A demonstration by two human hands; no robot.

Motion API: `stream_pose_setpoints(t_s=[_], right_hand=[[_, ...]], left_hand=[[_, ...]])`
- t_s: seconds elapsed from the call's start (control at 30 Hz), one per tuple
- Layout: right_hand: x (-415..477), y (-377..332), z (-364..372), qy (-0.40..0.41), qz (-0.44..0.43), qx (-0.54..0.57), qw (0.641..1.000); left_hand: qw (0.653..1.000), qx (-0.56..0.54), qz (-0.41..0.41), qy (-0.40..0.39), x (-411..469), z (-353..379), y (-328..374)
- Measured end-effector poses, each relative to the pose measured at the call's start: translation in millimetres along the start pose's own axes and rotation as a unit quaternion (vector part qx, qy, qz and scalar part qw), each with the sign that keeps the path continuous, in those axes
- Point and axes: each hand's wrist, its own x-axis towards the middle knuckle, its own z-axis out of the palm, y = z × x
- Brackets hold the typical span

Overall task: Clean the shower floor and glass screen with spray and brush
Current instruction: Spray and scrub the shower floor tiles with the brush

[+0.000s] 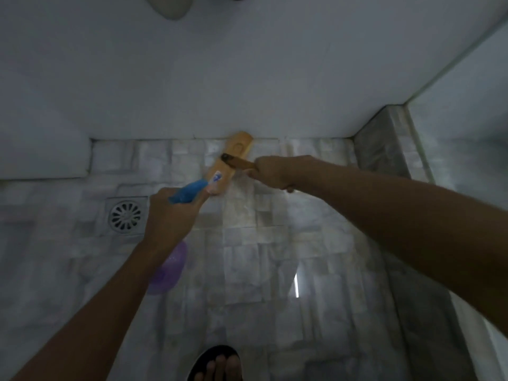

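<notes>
My right hand (272, 171) grips the wooden handle of a scrub brush (233, 158). The brush's long tan head lies on the pale tiled shower floor (261, 257), its far end against the white back wall. My left hand (170, 213) holds a spray bottle with a blue trigger head (188, 192) pointing at the near end of the brush; its purple body (170, 268) hangs below my wrist. The glass screen (467, 92) stands at the right, beyond a low marble kerb (382, 144).
A round metal floor drain (126, 215) sits left of my left hand. A white ledge (41, 149) juts out at the left. My sandalled foot (217, 364) stands at the bottom centre. A white wall closes the back.
</notes>
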Motion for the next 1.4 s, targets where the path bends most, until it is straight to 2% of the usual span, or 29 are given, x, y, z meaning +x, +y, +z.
stream_pose_setpoints(t_s=[0.07, 0.13, 0.23, 0.37, 0.43, 0.53, 0.63, 0.73, 0.8, 1.0, 1.1, 1.17, 1.27, 1.33, 1.4], right_hand=[[14, -45, 6, -0.008, -0.019, -0.005, 1.0], [10, -58, 13, -0.017, -0.029, -0.027, 0.999], [-19, -32, 26, -0.036, -0.03, -0.076, 0.996], [-79, 36, 40, -0.075, 0.015, -0.133, 0.988], [-82, 37, 41, -0.083, 0.028, -0.144, 0.986], [-51, -34, 43, -0.076, 0.0, -0.142, 0.987], [1, -152, 60, -0.054, -0.097, -0.116, 0.987], [30, -250, 71, -0.046, -0.094, -0.083, 0.991], [36, -263, 77, -0.049, -0.081, -0.091, 0.991], [-20, -203, 98, -0.087, -0.055, -0.171, 0.98], [-45, -199, 119, -0.118, -0.048, -0.211, 0.969], [-47, -225, 134, -0.112, -0.068, -0.2, 0.971], [-46, -300, 158, -0.079, -0.112, -0.156, 0.978], [-51, -349, 162, -0.081, -0.15, -0.149, 0.974], [-58, -379, 159, -0.097, -0.152, -0.156, 0.971]], left_hand=[[0.999, -0.015, -0.025, 0.022, 3, -17, -11], [0.997, -0.035, -0.055, 0.036, 4, -30, -22], [0.994, -0.049, -0.066, 0.074, -4, -56, -42], [0.991, -0.008, -0.091, 0.094, -15, -99, -71], [0.987, -0.007, -0.106, 0.118, -20, -120, -89], [0.983, -0.032, -0.131, 0.127, -37, -153, -113], [0.978, -0.019, -0.141, 0.15, -56, -179, -131], [0.967, -0.042, -0.17, 0.186, -72, -198, -145], [0.961, -0.052, -0.182, 0.204, -81, -207, -153], [0.946, -0.069, -0.196, 0.249, -126, -232, -176], [0.934, -0.049, -0.207, 0.286, -148, -244, -188], [0.93, -0.043, -0.212, 0.298, -160, -252, -196], [0.924, -0.027, -0.24, 0.295, -174, -268, -210], [0.925, -0.025, -0.241, 0.291, -179, -273, -217], [0.923, -0.041, -0.239, 0.3, -185, -276, -222]])
